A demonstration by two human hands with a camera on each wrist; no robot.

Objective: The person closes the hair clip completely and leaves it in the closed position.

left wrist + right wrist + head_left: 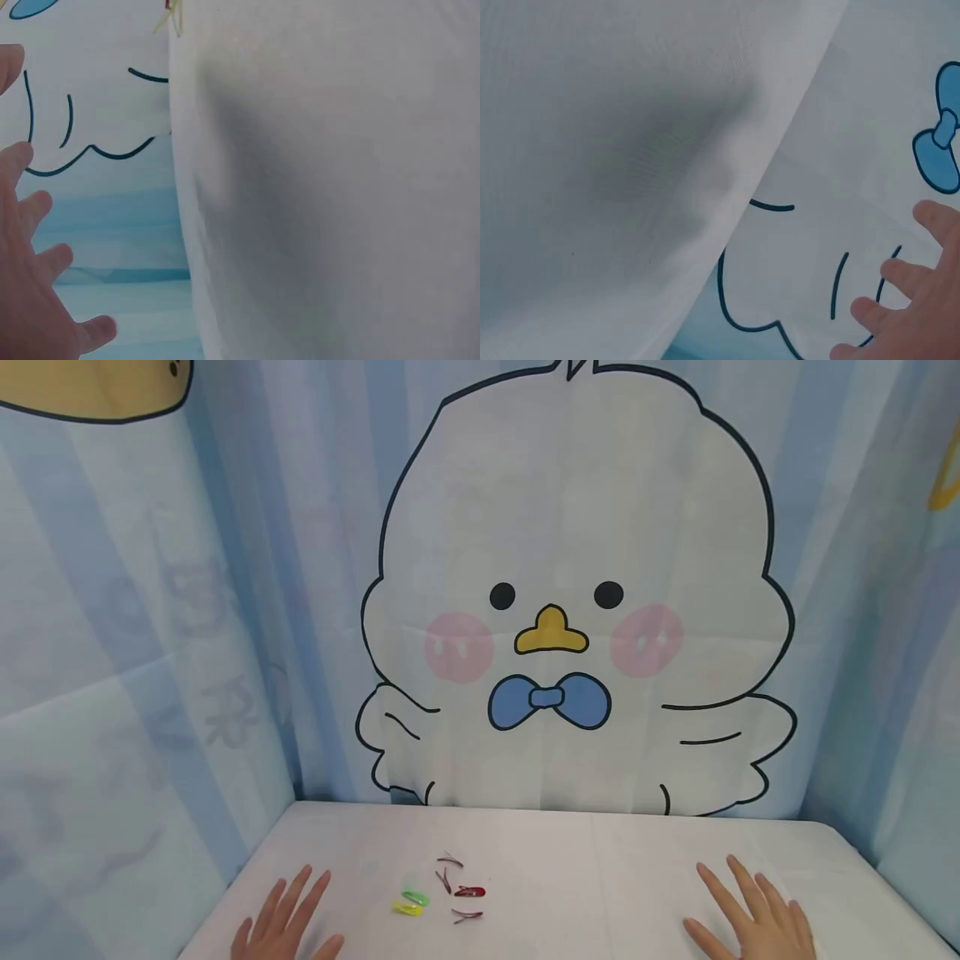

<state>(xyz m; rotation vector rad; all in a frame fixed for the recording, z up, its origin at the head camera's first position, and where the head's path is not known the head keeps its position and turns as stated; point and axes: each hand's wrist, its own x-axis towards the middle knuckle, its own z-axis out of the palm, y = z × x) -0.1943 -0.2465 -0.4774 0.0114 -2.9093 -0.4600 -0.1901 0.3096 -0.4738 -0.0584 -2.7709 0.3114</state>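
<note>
Small clips (470, 892), six: grouped on white worktop (585, 893), between left hand (279, 922) and right hand (757, 918). Yellow clip (407, 909): nearer left hand, to its right, long axis roughly crosswise. Both hands: fingers spread, holding nothing.

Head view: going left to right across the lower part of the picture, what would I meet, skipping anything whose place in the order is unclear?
Left hand, yellow clip, red clip, right hand.
</note>
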